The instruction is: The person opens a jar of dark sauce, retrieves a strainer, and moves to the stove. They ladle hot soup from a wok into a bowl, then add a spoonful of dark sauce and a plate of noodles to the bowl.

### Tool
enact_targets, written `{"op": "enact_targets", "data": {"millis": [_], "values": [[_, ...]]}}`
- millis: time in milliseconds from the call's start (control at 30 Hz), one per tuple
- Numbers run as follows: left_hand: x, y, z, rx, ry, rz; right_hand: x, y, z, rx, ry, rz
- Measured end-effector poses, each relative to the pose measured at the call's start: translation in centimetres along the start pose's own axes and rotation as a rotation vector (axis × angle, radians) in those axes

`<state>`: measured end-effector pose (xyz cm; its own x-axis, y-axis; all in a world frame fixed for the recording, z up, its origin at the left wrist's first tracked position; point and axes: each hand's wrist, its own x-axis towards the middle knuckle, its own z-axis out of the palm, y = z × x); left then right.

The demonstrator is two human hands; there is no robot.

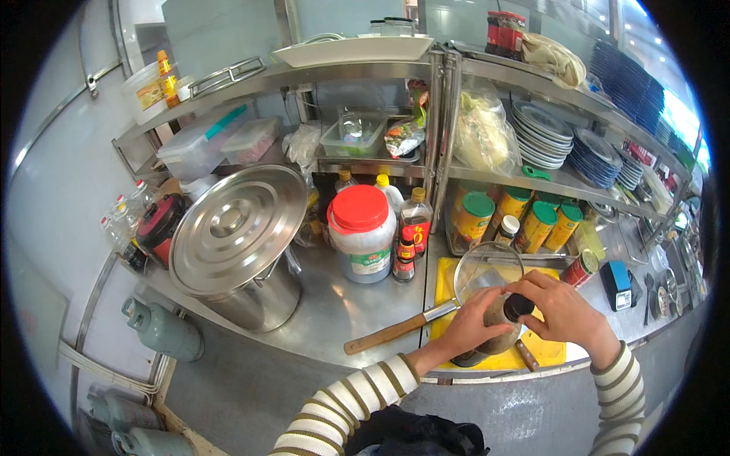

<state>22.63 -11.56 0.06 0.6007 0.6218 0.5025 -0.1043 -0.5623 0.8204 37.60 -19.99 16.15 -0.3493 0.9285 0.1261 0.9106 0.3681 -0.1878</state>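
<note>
My left hand (476, 319) is closed around the side of a clear jar (498, 339) with brownish contents, above the front of a yellow cutting board (550, 342). At the jar's black lid (518, 308), my right hand (559, 305) grips with thumb and fingers. Behind my hands lies a round wire-mesh strainer (487, 265) on the board, its wooden handle (385, 335) reaching left over the steel counter. A knife's wooden handle (526, 355) sticks out at the board's front edge, just right of the jar. What lies directly under the jar is partly hidden.
A lidded steel stockpot (239, 228), a red-lidded plastic tub (362, 233) and sauce bottles (415, 219) stand to the left. Green-lidded canisters (473, 219) sit in a tray behind the board. Stacked plates (542, 134) fill the shelf above. Gas cylinders (162, 328) stand at lower left.
</note>
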Motion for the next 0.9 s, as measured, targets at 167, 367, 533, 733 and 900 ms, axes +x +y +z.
{"op": "enact_targets", "data": {"millis": [167,367,533,733,900], "values": [[-3.2,-1.2,-0.4,0.183,0.068,-0.033,0.6,-1.3,0.1,-0.174,-0.144,0.297],[-5.6,-2.5,-0.1,0.136,0.027,-0.095,0.1,-1.3,-0.3,-0.168,-0.188,0.215],[-7.8,-3.6,0.4,0.084,0.034,-0.186,-0.1,-0.9,-0.2,-0.067,0.013,0.078],[-9.1,-4.6,1.6,0.219,0.037,-0.235,0.5,-1.3,-0.3,-0.241,-0.291,0.394],[-8.3,-6.1,1.0,0.147,-0.006,-0.247,-1.0,0.4,0.7,-0.059,-0.011,0.176]]}}
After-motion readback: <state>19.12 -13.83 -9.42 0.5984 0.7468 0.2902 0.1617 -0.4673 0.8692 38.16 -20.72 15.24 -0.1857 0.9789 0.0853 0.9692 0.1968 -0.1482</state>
